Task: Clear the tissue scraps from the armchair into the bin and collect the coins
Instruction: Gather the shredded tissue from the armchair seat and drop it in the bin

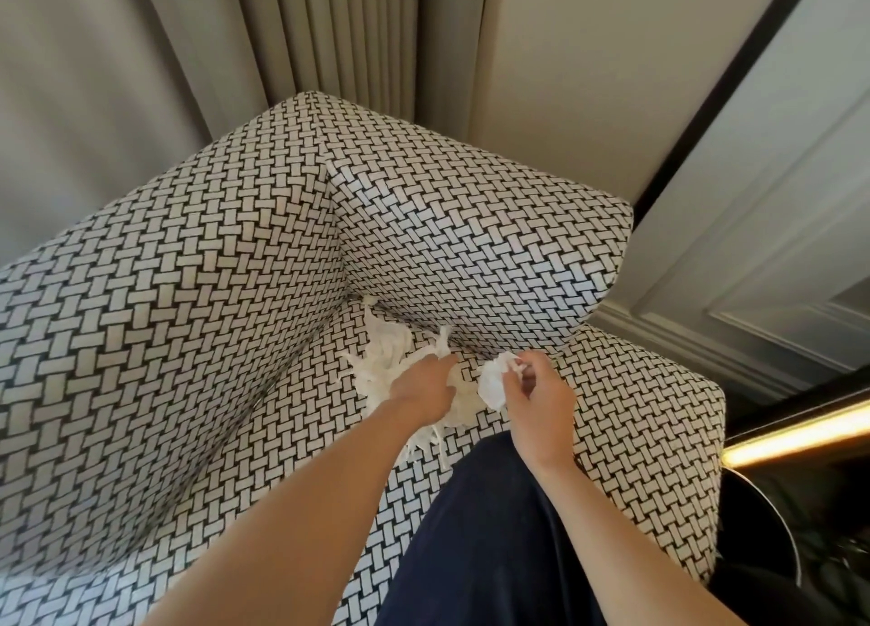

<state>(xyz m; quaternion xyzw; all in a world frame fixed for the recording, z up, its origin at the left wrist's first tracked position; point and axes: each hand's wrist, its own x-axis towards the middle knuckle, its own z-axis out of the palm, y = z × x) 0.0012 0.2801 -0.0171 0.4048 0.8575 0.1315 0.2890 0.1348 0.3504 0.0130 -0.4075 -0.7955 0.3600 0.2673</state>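
Note:
An armchair (197, 324) in black-and-white woven fabric fills the view. White tissue scraps (383, 348) lie heaped on the seat, in the corner where the backrest meets the arm. My left hand (423, 385) reaches into the heap and pinches a twisted strip (442, 340) at its fingertips. My right hand (536, 392) grips a crumpled wad of tissue (492, 383) just right of the heap. More shreds (426, 439) trail under my left wrist. No coins show.
Grey curtains (141, 84) hang behind the chair. A panelled wall (753, 230) runs along the right. A dark bin with a thin metal rim (781, 522) stands at the chair's right side. My dark-clothed leg (494, 531) rests against the seat front.

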